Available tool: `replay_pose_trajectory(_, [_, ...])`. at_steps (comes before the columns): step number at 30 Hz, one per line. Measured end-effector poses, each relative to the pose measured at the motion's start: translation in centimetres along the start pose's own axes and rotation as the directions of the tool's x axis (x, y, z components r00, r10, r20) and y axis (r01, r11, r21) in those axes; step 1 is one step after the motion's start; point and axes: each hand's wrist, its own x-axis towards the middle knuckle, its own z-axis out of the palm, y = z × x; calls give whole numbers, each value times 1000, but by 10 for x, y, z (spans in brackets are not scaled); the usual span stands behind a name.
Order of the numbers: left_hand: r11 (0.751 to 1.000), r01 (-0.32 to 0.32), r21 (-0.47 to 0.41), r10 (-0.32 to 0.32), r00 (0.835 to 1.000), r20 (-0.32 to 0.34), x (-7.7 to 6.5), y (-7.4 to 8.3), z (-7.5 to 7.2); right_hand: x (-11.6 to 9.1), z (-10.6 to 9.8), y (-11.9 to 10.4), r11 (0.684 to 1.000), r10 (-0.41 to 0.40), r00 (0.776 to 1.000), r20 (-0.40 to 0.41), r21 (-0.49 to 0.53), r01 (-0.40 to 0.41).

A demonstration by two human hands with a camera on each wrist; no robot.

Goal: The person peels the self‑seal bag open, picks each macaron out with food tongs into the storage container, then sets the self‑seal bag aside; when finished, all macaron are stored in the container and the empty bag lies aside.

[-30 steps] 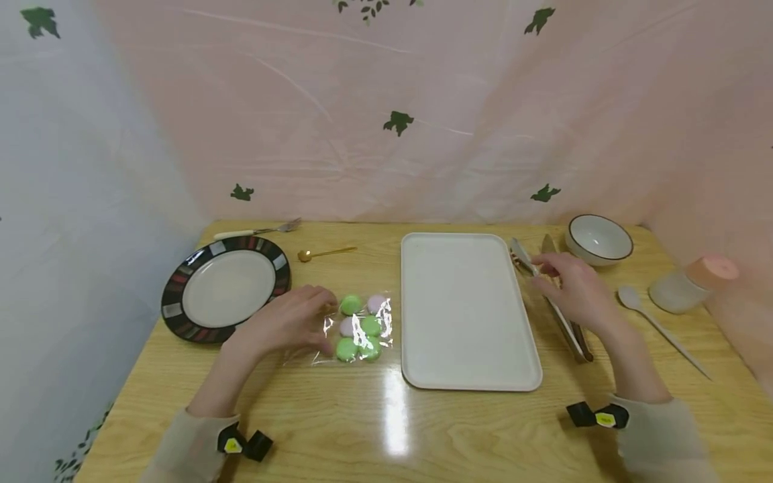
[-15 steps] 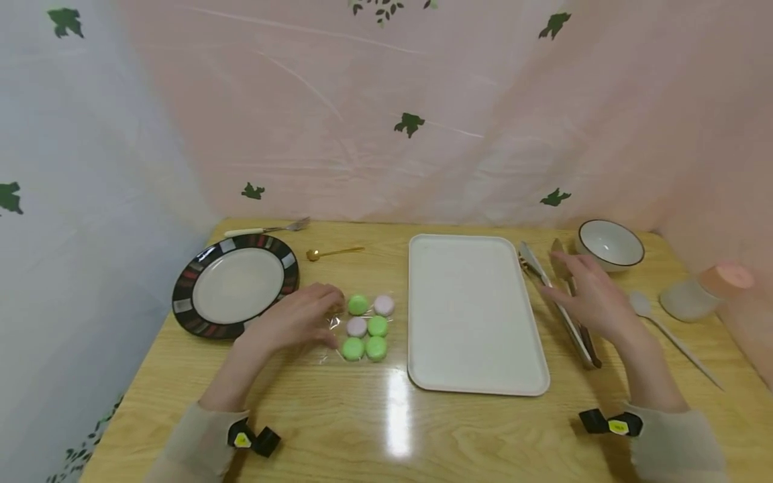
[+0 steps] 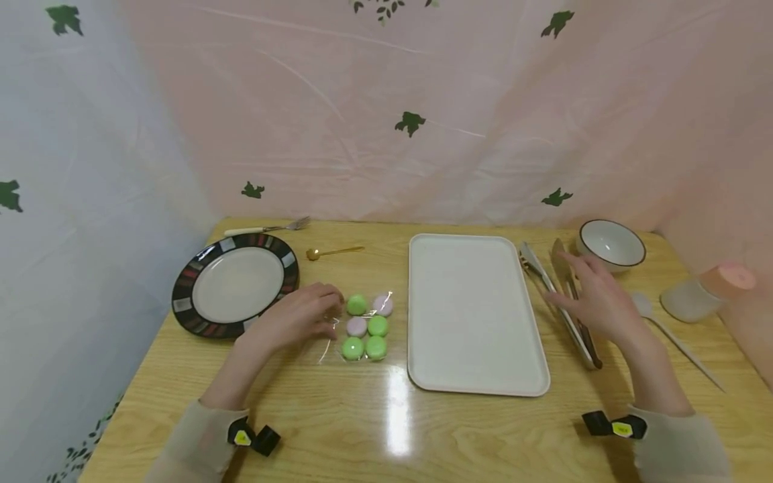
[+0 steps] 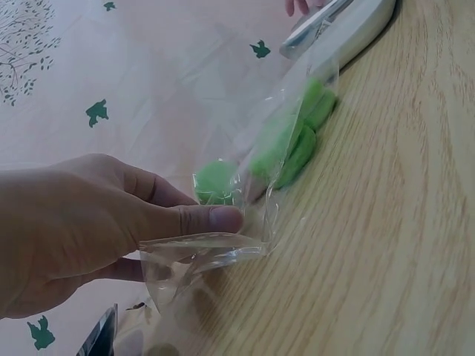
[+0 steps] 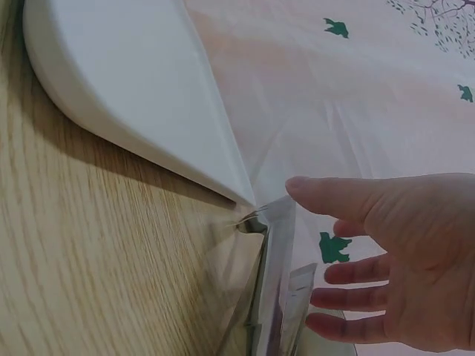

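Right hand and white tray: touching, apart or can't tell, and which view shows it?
Apart: the right wrist view shows pink cloth in the gap between the right hand and the white tray.

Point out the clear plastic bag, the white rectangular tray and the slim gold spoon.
Clear plastic bag [image 4: 211, 251]: left wrist view, on its loose film.
White rectangular tray [image 3: 474, 315]: head view, on its flat middle.
Slim gold spoon [image 3: 335, 252]: head view, on its handle.

Four green discs [image 3: 378, 326] and two lilac discs [image 3: 357, 327] lie in one clear bag [image 4: 223, 251] mid-frame, with one plate [image 3: 238, 285], one cream-handled fork [image 3: 244, 232], one gold spoon [image 3: 329, 252] at left, and one tray [image 3: 477, 315], one bowl [image 3: 610, 245], one jar [image 3: 691, 300] at right.
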Motion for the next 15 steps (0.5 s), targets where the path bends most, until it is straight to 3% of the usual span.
replay_pose_trajectory(4, [999, 30, -25, -29, 999, 19, 0, 1, -2, -1, 1, 2, 1000, 17, 999, 50, -11, -16])
replay_pose_trajectory(11, [983, 159, -94, -148, 982, 114, -2, 7, -11, 1, 2, 3, 999, 24, 995, 101, -25, -22])
replay_pose_trajectory(15, [988, 139, -65, -127, 978, 163, -3, 10, -13, 1, 2, 4, 999, 37, 991, 130, -18, -35])
